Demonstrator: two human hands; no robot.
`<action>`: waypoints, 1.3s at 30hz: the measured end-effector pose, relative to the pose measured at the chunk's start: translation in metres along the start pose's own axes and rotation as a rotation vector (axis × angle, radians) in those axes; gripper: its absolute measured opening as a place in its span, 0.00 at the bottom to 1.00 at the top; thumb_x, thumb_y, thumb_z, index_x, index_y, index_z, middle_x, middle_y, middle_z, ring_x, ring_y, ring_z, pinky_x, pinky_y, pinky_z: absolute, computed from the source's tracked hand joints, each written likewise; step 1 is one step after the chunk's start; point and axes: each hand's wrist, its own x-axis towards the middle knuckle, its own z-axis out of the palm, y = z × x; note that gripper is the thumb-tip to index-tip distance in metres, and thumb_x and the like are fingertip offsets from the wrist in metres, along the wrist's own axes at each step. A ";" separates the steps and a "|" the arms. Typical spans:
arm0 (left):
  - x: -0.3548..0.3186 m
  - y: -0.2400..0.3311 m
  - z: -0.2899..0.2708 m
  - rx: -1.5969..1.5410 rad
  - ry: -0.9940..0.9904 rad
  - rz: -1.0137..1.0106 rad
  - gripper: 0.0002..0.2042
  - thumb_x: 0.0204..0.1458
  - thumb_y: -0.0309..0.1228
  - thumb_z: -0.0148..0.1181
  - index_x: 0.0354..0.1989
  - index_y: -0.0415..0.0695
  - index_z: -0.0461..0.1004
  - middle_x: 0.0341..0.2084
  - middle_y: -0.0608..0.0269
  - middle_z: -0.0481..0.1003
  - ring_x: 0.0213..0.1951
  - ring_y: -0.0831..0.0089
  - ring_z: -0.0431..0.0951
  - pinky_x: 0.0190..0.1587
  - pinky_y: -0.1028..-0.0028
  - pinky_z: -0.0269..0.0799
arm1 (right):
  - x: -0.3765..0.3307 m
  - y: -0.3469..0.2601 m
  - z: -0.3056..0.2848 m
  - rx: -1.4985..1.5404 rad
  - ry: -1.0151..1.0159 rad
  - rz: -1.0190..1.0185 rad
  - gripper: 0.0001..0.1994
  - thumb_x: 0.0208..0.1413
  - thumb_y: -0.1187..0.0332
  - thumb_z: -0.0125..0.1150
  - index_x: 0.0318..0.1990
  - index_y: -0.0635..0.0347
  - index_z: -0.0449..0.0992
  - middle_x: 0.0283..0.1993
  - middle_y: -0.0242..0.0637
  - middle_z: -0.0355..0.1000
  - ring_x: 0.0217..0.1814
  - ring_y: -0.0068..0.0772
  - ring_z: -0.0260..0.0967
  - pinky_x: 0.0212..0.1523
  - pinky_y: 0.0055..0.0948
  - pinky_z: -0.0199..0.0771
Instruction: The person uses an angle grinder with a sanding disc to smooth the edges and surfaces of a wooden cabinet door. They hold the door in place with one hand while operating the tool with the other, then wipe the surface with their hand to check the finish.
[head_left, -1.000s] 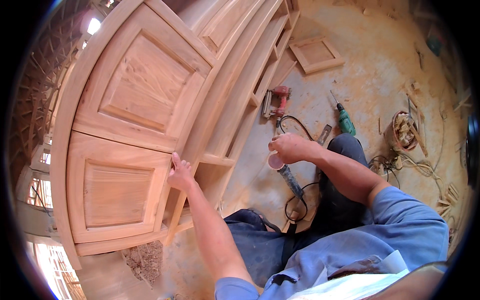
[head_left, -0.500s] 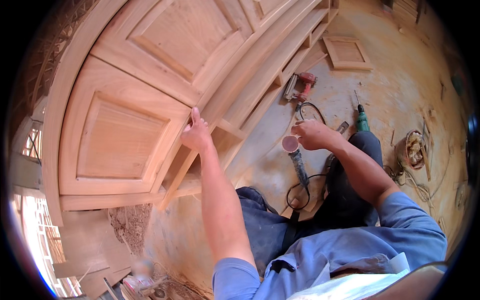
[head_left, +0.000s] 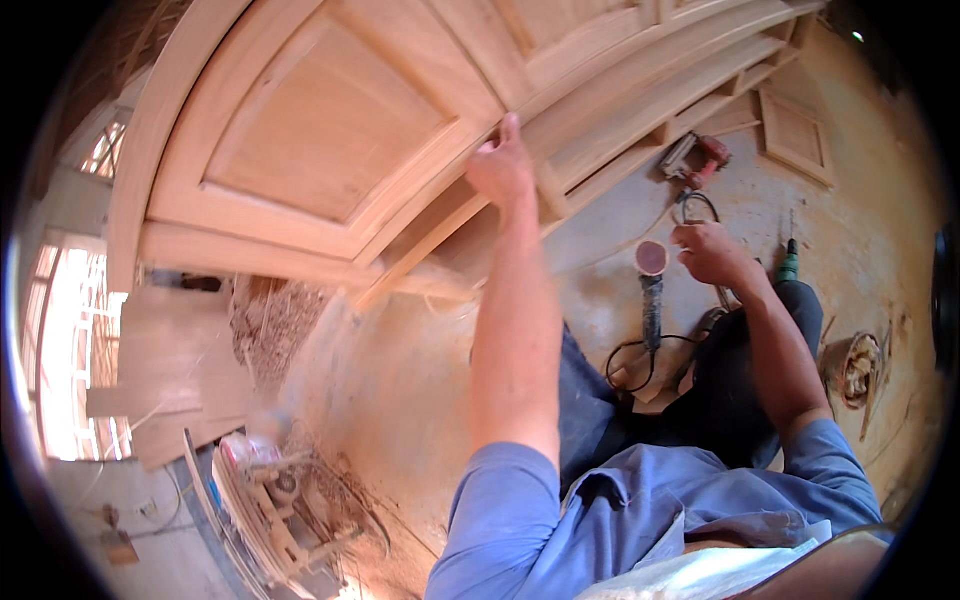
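Note:
A pale wooden cabinet door (head_left: 325,125) with a raised panel fills the upper left, set in a wooden cabinet frame (head_left: 270,255). My left hand (head_left: 503,170) is closed at the door's lower right corner, thumb along the seam beside the neighbouring door (head_left: 570,25). Its other fingers curl at the edge, partly hidden. Over the floor my right hand (head_left: 715,252) is held closed in front of my knee; whether anything small sits in it is hidden. Just left of it lies an angle grinder (head_left: 652,300) with a round sanding disc facing up.
On the floor beyond are a red nail gun (head_left: 708,160), a green drill (head_left: 788,262) and a small framed panel (head_left: 795,135). A bucket (head_left: 852,370) stands at right. Lower left are a machine (head_left: 285,500), boards (head_left: 180,370) and shavings (head_left: 275,315).
The view has swung left, so cabinet, tools and hands appear farther right, and more of the lower left machine shows. My left hand stays at the door corner; my right remains closed.

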 end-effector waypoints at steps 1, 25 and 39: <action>0.002 0.001 -0.014 0.000 0.034 0.000 0.30 0.51 0.59 0.67 0.19 0.37 0.83 0.17 0.52 0.80 0.24 0.57 0.83 0.36 0.60 0.78 | 0.003 -0.013 -0.001 0.013 -0.013 -0.009 0.12 0.51 0.73 0.62 0.43 0.62 0.81 0.44 0.53 0.78 0.51 0.58 0.75 0.52 0.49 0.76; 0.060 -0.057 -0.004 -0.079 -0.216 0.008 0.32 0.50 0.59 0.65 0.32 0.34 0.85 0.28 0.41 0.83 0.34 0.47 0.84 0.40 0.54 0.80 | -0.232 -0.067 -0.015 -0.088 0.826 0.049 0.19 0.46 0.80 0.66 0.48 0.62 0.77 0.56 0.45 0.75 0.68 0.54 0.65 0.68 0.46 0.65; -0.176 -0.095 -0.223 0.014 -0.417 0.378 0.17 0.58 0.35 0.65 0.48 0.33 0.81 0.44 0.44 0.82 0.47 0.55 0.84 0.51 0.61 0.77 | -0.286 -0.060 0.018 -0.222 0.953 0.224 0.20 0.43 0.79 0.67 0.48 0.58 0.76 0.62 0.40 0.71 0.71 0.50 0.61 0.70 0.48 0.59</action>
